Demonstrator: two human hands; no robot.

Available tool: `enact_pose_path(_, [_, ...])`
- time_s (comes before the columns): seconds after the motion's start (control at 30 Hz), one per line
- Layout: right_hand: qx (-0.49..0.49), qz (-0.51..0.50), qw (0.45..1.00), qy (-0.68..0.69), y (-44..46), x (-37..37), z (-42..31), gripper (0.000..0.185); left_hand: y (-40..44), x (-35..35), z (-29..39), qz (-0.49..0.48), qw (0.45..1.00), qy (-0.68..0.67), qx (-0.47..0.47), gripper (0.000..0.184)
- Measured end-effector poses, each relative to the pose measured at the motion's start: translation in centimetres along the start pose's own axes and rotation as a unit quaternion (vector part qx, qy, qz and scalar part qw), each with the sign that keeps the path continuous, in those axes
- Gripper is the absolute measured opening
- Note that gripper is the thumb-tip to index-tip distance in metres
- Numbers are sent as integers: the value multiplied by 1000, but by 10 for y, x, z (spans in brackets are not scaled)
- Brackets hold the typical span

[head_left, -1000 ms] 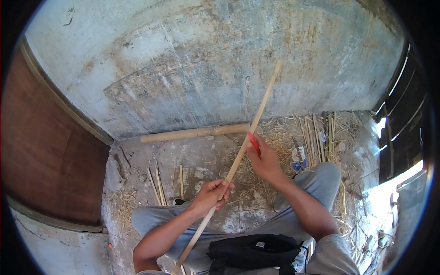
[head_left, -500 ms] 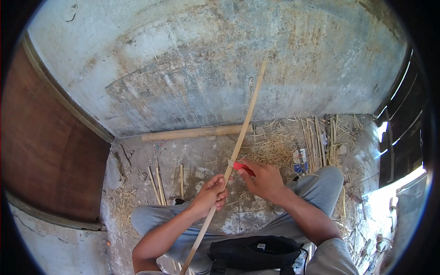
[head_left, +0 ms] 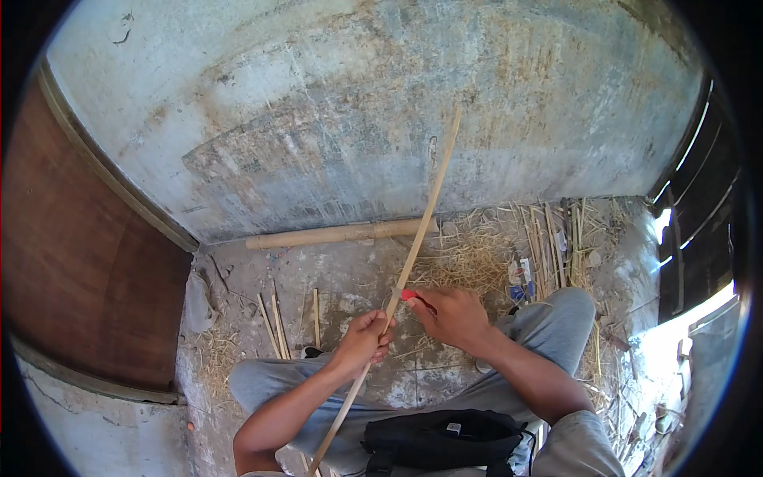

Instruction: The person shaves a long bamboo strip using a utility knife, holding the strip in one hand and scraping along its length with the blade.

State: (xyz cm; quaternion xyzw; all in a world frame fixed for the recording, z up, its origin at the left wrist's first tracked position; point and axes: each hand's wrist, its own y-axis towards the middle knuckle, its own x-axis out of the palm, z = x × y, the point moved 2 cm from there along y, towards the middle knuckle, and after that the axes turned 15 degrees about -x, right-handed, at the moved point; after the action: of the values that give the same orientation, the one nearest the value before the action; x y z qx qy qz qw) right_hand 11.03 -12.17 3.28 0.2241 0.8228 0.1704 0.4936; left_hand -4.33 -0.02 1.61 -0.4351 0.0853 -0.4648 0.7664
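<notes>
A long, pale bamboo strip (head_left: 427, 215) runs slantwise from near my lap up in front of the wall, its upper part slightly bent. The fingers of my left hand (head_left: 364, 343) are wrapped round its lower half. Just above and to the right, my right hand (head_left: 455, 316) is closed on a red-handled knife (head_left: 410, 295). The knife's blade end meets the strip a little above my left hand; the blade itself is hardly visible. Most of the handle is hidden in my right hand.
A thick bamboo pole (head_left: 342, 234) lies along the wall's foot. Shavings (head_left: 469, 266) and thin sticks (head_left: 548, 242) cover the floor at the right, beside a blue-and-white packet (head_left: 520, 278). More sticks (head_left: 278, 322) lie left. A black bag (head_left: 437, 437) rests on my lap.
My right hand and the red knife have moved down along the strip towards my left hand. The strip's upper end has shifted left. My left hand keeps its hold.
</notes>
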Motion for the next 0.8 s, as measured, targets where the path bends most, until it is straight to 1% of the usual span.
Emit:
enact_pose_path(0.07, [-30,4,999,-20,-1,4,2,29,-1,0,-1,14,1000,22,10,27])
enact_pose_path(0.1, [-31,4,999,-19,-1,4,3,29,-2,0,-2,14,1000,21,10,27])
enact_pose_path(0.17, [-43,19,999,-22,-1,4,2,29,-3,-2,-2,56,996,59,38,29])
enact_pose_path(0.2, [-42,19,999,-22,0,3,2,29,-1,-3,-5,56,996,60,38,29])
enact_pose_path(0.27, [-64,44,996,-39,2,-2,-2,27,2,-5,-8,130,957,181,184,30])
enact_pose_path(0.3, [-64,44,996,-39,3,-3,-4,27,4,-7,-11,130,957,182,184,30])
enact_pose_path(0.37, [-74,58,994,-64,5,-6,-6,26,3,-8,-12,139,942,202,230,30])
enact_pose_path(0.4, [-73,59,993,-65,5,-7,-7,26,5,-9,-13,138,941,203,231,30])
enact_pose_path(0.47, [-72,63,992,-82,6,-8,-9,24,6,-10,-15,163,923,225,267,30])
enact_pose_path(0.6, [-74,64,992,-83,7,-5,-8,25,3,-11,-15,168,918,235,271,30])
enact_pose_path(0.67, [-85,81,987,-110,8,-5,-10,24,-5,-6,-11,142,941,190,240,30])
enact_pose_path(0.7, [-85,83,987,-110,10,-5,-5,24,-12,-2,-8,143,941,191,240,30])
enact_pose_path(0.77, [-49,103,990,-82,14,-6,10,24,-22,5,-8,106,976,131,136,29])
enact_pose_path(0.8, [-48,103,990,-83,14,-6,13,24,-22,5,-9,105,976,132,135,29])
